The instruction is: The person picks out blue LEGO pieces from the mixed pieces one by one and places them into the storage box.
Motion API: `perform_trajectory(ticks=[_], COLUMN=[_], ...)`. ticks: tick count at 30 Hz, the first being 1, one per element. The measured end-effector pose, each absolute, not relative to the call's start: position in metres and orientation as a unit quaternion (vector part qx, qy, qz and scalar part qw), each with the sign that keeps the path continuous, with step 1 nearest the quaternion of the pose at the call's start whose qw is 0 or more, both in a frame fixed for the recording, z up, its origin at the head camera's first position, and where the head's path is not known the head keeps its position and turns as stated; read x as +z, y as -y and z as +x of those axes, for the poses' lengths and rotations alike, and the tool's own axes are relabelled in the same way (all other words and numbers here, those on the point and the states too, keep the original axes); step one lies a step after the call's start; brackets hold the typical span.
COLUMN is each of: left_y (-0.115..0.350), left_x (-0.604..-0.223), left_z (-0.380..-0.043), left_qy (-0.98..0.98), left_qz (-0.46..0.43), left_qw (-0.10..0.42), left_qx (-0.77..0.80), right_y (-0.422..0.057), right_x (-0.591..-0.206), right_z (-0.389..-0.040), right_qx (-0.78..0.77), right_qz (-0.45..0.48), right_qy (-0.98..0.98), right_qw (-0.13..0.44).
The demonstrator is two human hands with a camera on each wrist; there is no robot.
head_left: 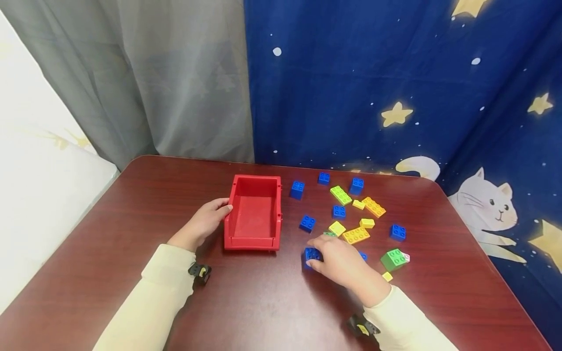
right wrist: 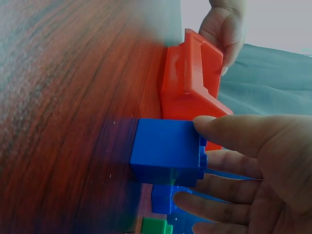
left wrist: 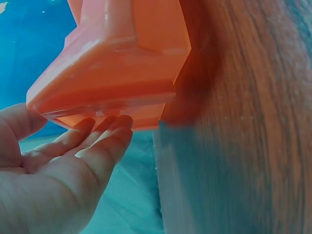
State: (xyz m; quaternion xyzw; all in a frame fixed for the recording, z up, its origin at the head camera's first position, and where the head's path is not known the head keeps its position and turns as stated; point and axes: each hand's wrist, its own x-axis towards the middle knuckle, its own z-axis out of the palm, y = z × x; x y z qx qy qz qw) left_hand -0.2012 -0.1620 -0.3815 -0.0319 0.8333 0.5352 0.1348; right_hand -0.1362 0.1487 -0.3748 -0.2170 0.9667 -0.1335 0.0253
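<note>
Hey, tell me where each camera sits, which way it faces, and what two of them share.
Head: worn on the head, looking forward and down at the table; the left hand, right hand and both sleeves show.
Left wrist: on that wrist, looking past the left hand at the red bin.
Right wrist: on that wrist, facing the blue block at the right hand; the left hand shows beyond.
Shared: head and right wrist both show both hands, bin and block.

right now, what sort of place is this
Probably an indoor play or activity corner, though I can't be sure: interlocking toy bricks lie scattered on a wood-grain table, with a dark blue star-and-cat curtain hanging behind it.
</note>
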Motion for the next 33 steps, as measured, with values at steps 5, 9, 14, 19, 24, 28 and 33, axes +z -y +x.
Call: perform_trajectory(ticks=[5, 9, 14, 19, 24, 28, 33], left_y=[0.163, 0.164, 0.166, 0.164, 0.162, 0.161, 0.161], left_x=[-0.379, -0.378, -0.379, -0.379, -0.379, -0.381, -0.381], left_z=[-0.201, -0.201, -0.202, -0.205, -0.206, -0.205, -0.205], left_qy=[-0.829, -0.824, -0.820, -0.818, -0.814, -0.813, -0.811], left_qz=[-0.034, -0.039, -0.046, -0.043, -0.043, -0.046, -0.050], left_qw=[0.144, 0.152, 0.159, 0.159, 0.155, 0.155, 0.149], left_qx=[0.540, 0.544, 0.547, 0.552, 0.558, 0.559, 0.564], right_y=[-0.148, -0.147, -0.146, -0.146, -0.143, -0.142, -0.138], right_x=[-0.374, -0.376, -0.377, -0.377, -0.376, -0.375, -0.368], right_z=[-0.136, -0.137, -0.137, -0.137, -0.138, -0.139, -0.142], right_qx=[-0.134, -0.130, -0.132, -0.141, -0.141, -0.130, -0.124], right_qz=[-0.219, -0.220, -0.218, -0.213, -0.218, -0.224, -0.233], right_qy=[-0.966, -0.966, -0.966, -0.966, -0.965, -0.965, -0.964], right_qw=[0.026, 0.028, 0.033, 0.038, 0.038, 0.045, 0.046])
